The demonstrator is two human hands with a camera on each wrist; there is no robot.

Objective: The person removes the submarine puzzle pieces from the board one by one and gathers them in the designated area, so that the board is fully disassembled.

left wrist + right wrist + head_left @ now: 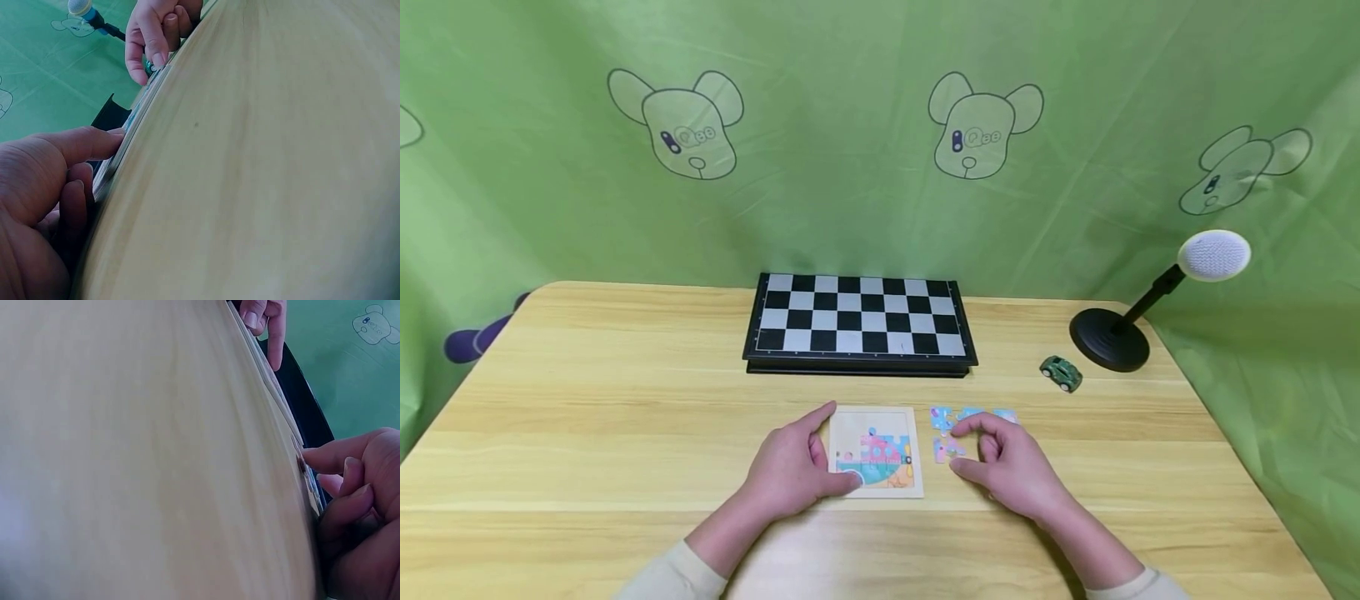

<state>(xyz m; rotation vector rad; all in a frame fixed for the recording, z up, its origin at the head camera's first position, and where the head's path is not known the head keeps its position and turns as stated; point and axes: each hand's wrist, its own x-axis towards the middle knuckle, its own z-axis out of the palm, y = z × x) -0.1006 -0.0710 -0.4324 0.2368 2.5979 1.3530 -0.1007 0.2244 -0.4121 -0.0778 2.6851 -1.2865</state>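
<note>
Looking down from the head view, the left hand (793, 471) rests on the pale wooden table (587, 400) with its relaxed fingers laid against the left edge of the square cardboard puzzle tray (877, 451), whose lower part is filled with pink, blue and orange picture. Just right of that tray, the right hand (1007, 467) hovers over the loose pastel jigsaw pieces (951, 432); its curled fingers close around one of them, the thumb beneath and forefinger above. Beyond the fingertips lies the folded black-and-white chessboard (859, 325). Farther right of the right hand's fingers sit a small green toy car (1061, 372) and a black round-based stand with a white mesh head (1157, 304), before a green cartoon-bear curtain (1075, 167).

From the left wrist view, the left fingers (81, 147) lie nearly straight against the tray's thin edge (119, 153), and the right hand (156, 34) shows beyond them, fingertips bent onto a piece.

From the right wrist view, the right fingers (340, 459) pinch at the table surface, though the piece itself is too blurred to tell. The left fingertips (265, 319) show far ahead.
</note>
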